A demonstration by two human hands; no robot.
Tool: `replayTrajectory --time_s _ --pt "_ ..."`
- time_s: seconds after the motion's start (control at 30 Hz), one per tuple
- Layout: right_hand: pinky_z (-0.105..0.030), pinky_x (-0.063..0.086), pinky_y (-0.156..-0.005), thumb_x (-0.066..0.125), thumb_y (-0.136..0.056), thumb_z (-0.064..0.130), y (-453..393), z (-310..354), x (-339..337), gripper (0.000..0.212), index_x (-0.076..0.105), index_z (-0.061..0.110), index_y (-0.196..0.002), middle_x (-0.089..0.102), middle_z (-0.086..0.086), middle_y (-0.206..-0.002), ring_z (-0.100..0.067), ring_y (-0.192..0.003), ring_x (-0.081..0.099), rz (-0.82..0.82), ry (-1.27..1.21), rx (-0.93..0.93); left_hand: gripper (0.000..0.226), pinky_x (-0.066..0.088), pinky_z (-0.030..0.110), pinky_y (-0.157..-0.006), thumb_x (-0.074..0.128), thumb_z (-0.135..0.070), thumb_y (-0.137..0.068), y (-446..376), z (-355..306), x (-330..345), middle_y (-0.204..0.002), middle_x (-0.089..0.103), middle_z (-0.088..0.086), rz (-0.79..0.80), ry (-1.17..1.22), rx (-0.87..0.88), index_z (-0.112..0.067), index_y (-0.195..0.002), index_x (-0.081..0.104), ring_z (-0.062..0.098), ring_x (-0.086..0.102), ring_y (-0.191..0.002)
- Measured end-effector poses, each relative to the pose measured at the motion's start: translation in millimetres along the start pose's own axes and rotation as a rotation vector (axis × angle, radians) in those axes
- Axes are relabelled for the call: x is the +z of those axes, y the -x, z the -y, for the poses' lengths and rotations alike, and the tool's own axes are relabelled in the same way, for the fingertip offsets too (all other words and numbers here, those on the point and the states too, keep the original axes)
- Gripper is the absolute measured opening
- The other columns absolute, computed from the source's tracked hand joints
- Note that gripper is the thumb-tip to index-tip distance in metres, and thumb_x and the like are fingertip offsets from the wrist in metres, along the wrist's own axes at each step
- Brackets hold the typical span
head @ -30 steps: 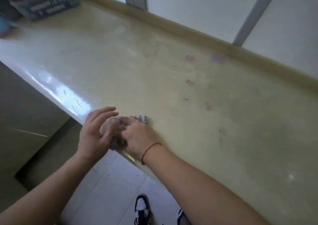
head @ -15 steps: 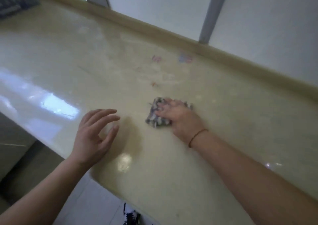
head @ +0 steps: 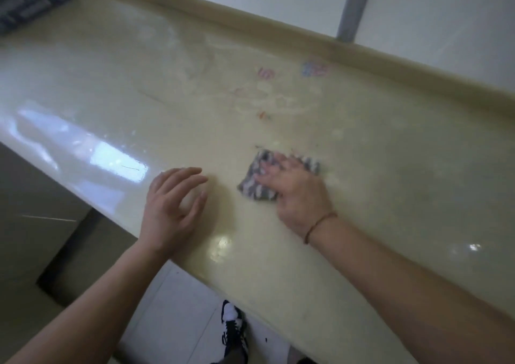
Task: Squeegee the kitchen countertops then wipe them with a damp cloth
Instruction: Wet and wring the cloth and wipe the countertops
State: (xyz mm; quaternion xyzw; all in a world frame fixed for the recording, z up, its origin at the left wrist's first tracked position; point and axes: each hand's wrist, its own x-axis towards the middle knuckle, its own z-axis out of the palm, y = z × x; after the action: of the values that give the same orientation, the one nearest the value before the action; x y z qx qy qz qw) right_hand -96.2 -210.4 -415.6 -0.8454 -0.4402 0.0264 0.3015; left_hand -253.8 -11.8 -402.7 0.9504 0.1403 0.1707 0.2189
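A folded grey-and-white patterned cloth point(head: 255, 186) lies flat on the glossy cream countertop point(head: 139, 93). My right hand point(head: 295, 193) presses down on the cloth, palm flat, fingers spread over it. My left hand point(head: 174, 207) hovers near the counter's front edge, left of the cloth, fingers apart and holding nothing. Small red and blue marks point(head: 313, 69) and smeared wet streaks point(head: 267, 99) show on the counter beyond the cloth. No squeegee is in view.
A raised cream backsplash ledge point(head: 362, 57) runs along the far edge below white wall panels. A dark box point(head: 25, 4) sits at the far left corner. Below the front edge are the tiled floor and my shoe point(head: 232, 327).
My right hand has slid the cloth from the front edge out toward the middle of the counter. My left hand has let go of the cloth and stays open near the edge.
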Motion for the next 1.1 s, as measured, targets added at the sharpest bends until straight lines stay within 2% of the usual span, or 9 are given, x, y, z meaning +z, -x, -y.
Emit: replayTrajectory --time_s 0.17,0.33,0.43,0.5,0.6,0.8,0.9,1.0,1.1 --pt "-0.035 0.032 -0.115 0.046 -0.082 0.026 128.4 109.7 45.0 0.036 0.074 0.03 -0.104 0.066 0.009 -0.125 -0.018 -0.127 0.054 0.288 -0.061 -0.245 0.026 0.044 0.05 -0.094 0.059 -0.025 -0.089 9.3 6.7 -6.8 -0.118 0.066 0.003 0.048 0.008 0.059 -0.011 -0.106 0.072 0.024 0.056 -0.112" --pt "-0.035 0.04 -0.109 0.044 -0.094 0.026 115.7 79.3 36.3 0.032 0.072 0.032 -0.106 0.064 0.009 -0.128 -0.017 -0.128 0.054 0.293 0.003 -0.432 0.032 0.045 0.052 -0.092 0.054 -0.028 -0.089 19.6 14.0 -11.9 -0.117 0.066 0.005 0.07 0.022 0.11 -0.009 -0.107 0.072 0.028 0.058 -0.109" --pt "-0.04 0.043 -0.105 0.053 -0.093 0.012 82.5 35.7 28.1 0.026 0.072 0.021 -0.109 0.066 -0.002 -0.126 -0.025 -0.126 0.055 0.282 -0.038 -0.581 0.035 0.045 0.052 -0.092 0.052 -0.03 -0.089 20.4 20.7 -12.7 -0.117 0.066 0.006 0.063 0.005 0.112 -0.007 -0.107 0.072 0.028 0.058 -0.109" --pt "-0.046 0.051 -0.096 0.061 -0.082 0.0 37.9 -12.4 13.4 0.03 0.074 0.012 -0.107 0.068 -0.011 -0.12 -0.034 -0.117 0.061 0.161 -0.003 -0.434 0.035 0.046 0.052 -0.092 0.051 -0.029 -0.089 17.5 21.9 -11.1 -0.116 0.067 0.007 0.043 0.003 0.11 -0.006 -0.106 0.072 0.028 0.058 -0.108" --pt "-0.04 0.049 -0.094 0.045 -0.08 0.005 -35.8 -86.2 -26.9 0.037 0.074 0.002 -0.103 0.067 -0.024 -0.114 -0.046 -0.109 0.061 0.056 0.037 -0.215 0.034 0.045 0.05 -0.091 0.051 -0.027 -0.09 9.7 11.3 -1.3 -0.112 0.068 0.009 0.004 -0.026 0.112 -0.003 -0.101 0.074 0.033 0.06 -0.105" --pt "-0.031 0.028 -0.116 0.049 -0.076 -0.014 -99.4 -181.0 -88.4 0.058 0.065 0.014 -0.124 0.056 -0.011 -0.137 -0.026 -0.134 0.047 0.052 0.137 0.274 0.03 0.042 0.055 -0.093 0.053 -0.027 -0.09 -14.5 -27.7 27.9 -0.117 0.066 0.004 0.017 -0.004 0.063 -0.009 -0.104 0.073 0.03 0.057 -0.11" --pt "-0.027 0.029 -0.115 0.045 -0.076 0.001 -101.0 -176.2 -81.5 0.052 0.068 0.017 -0.121 0.058 -0.008 -0.135 -0.023 -0.131 0.05 -0.017 0.094 0.306 0.027 0.042 0.052 -0.095 0.057 -0.022 -0.087 -28.1 -39.2 35.0 -0.117 0.066 0.004 -0.005 0.019 0.029 -0.009 -0.105 0.072 0.03 0.056 -0.111" --pt "-0.036 0.031 -0.115 0.038 -0.072 0.022 -88.1 -141.9 -70.0 0.058 0.067 0.025 -0.122 0.054 -0.003 -0.141 -0.022 -0.133 0.048 -0.029 0.079 0.427 0.027 0.043 0.048 -0.097 0.06 -0.022 -0.086 -29.7 -43.1 38.9 -0.118 0.066 0.004 -0.003 0.041 0.012 -0.01 -0.106 0.072 0.028 0.055 -0.112" --pt "-0.038 0.031 -0.114 0.036 -0.072 0.02 -31.2 -88.9 -49.9 0.059 0.068 0.025 -0.122 0.055 -0.005 -0.139 -0.026 -0.132 0.048 0.02 0.041 0.362 0.03 0.042 0.047 -0.098 0.057 -0.026 -0.087 -19.2 -43.0 39.4 -0.12 0.065 0.003 0.045 0.052 0.059 -0.011 -0.109 0.072 0.028 0.055 -0.113"
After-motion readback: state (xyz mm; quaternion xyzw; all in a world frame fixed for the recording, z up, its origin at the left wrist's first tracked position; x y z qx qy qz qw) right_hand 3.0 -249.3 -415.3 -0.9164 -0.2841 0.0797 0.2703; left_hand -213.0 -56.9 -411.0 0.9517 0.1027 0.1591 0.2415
